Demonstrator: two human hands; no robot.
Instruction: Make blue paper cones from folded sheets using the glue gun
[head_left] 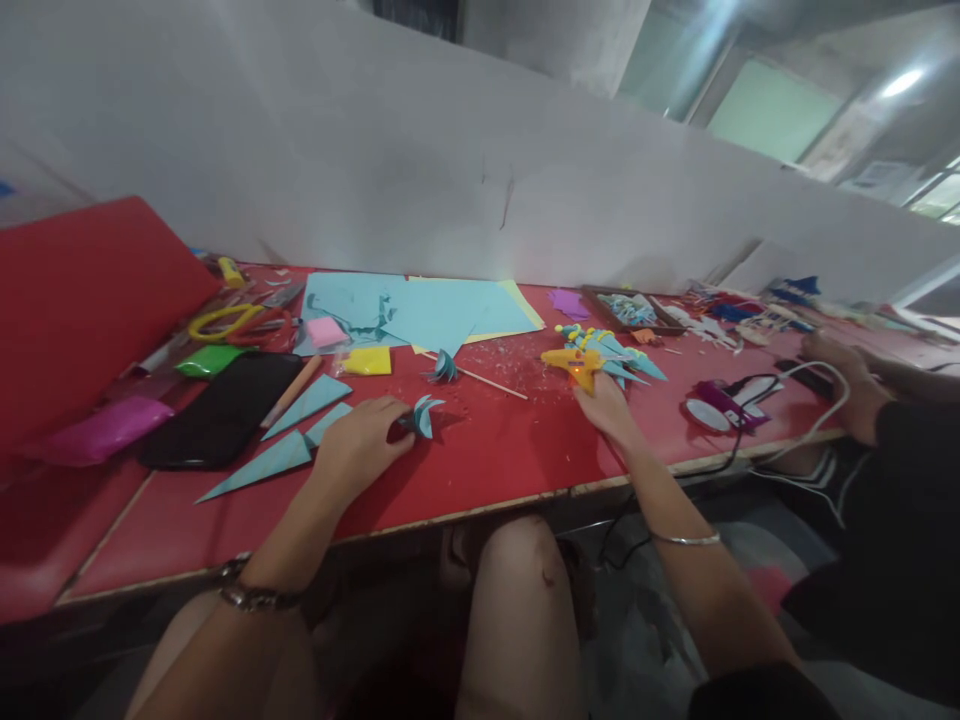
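My left hand is closed on a light-blue curled paper piece, with its fingertips at the piece's left side. A similar curled paper piece sits just beyond it, near a thin wooden stick. My right hand grips a yellow glue gun whose nozzle points right. Behind the glue gun lies a blue paper form with yellow trim, partly hidden by it. Light-blue paper cones lie left of my left hand.
Blue paper sheets lie along the wall. At the left are a black phone, yellow-handled scissors and coloured clay packets. A tray of scraps stands behind. Cables and another person's hand are at right.
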